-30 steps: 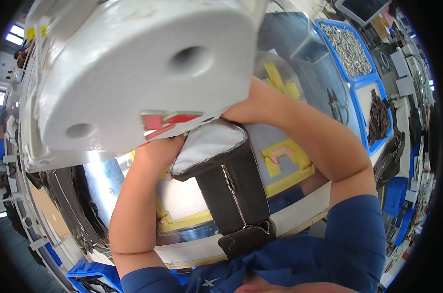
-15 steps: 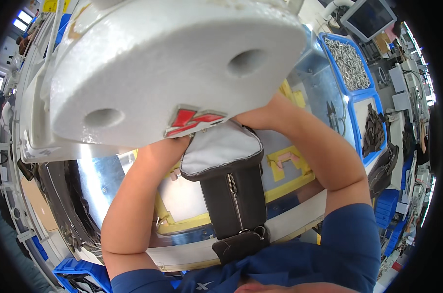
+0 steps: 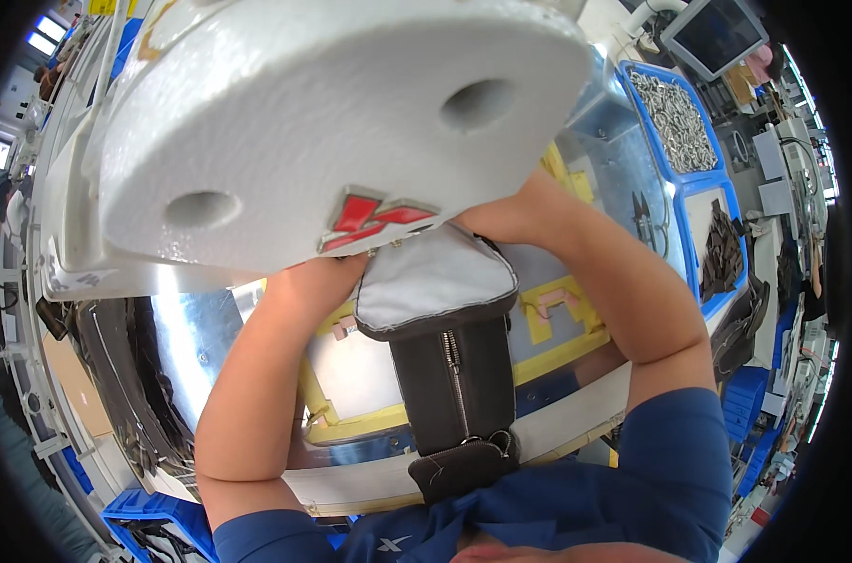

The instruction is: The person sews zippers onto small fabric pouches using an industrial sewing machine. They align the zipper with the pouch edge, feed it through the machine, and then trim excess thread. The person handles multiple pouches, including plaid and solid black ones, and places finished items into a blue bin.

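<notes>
Black bag (image 3: 417,375), one, lying lengthwise with its opened end under the machine; clock directions are taken from the middle of that opening. Pale grey lining (image 3: 431,286) exposed, framed by a dark raw-looking edge. Bag body runs toward six o'clock, a metal zip (image 3: 454,366) along its length; dark pouch (image 3: 464,469) at the near end, close to the wearer's front. Lengthwise placing probably keeps the trailing part out from under the machine and leaves both far corners within reach.

White machine head (image 3: 304,141), one, bulky, from eleven to twelve o'clock, overhanging the far rim.

Left hand (image 3: 332,277), at nine o'clock, beside the bag's left edge; fingers hidden, so how far open or closed cannot be told. Right hand (image 3: 490,221), between one and two o'clock, at the far right corner; fingers likewise covered, grip uncertain. Set either side of the opening, the hands seem placed to hold the rim spread and level.

Yellow tape (image 3: 360,430), several strips, framing patches on the work surface, perhaps as guides or protection.

Snips (image 3: 644,220), one pair, between two and three o'clock, lying apart from the bag. Metal pieces (image 3: 675,122), many, at two o'clock, and dark strips (image 3: 722,249), near three, kept in separate blue trays (image 3: 693,178), presumably to stay sorted within right-hand reach.
</notes>
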The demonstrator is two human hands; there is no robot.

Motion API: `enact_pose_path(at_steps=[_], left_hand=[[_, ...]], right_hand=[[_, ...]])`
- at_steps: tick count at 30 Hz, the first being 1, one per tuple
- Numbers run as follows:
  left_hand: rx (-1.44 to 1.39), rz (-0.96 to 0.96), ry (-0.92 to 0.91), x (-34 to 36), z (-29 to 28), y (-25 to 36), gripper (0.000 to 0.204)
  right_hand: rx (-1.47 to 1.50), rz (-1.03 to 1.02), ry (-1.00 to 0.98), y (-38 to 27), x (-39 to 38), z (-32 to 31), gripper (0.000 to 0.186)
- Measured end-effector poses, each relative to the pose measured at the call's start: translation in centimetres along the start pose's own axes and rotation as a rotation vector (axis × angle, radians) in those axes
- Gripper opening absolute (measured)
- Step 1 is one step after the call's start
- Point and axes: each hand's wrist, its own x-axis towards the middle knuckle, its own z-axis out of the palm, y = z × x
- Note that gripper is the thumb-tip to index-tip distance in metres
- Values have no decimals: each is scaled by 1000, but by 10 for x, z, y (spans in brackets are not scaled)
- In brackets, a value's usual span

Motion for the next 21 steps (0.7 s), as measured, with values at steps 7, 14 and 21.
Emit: enact_pose_path(at_steps=[7, 14, 21], left_hand=[[1, 23, -1, 2, -3, 3, 26], [10, -3, 53, -2, 1, 2, 26], [77, -71, -45, 2, -6, 10, 25]], right_hand=[[4, 2, 14, 1, -1, 0, 23], [-1, 36, -5, -4, -2, -3, 22], [23, 8, -17, 3, -4, -1, 24]])
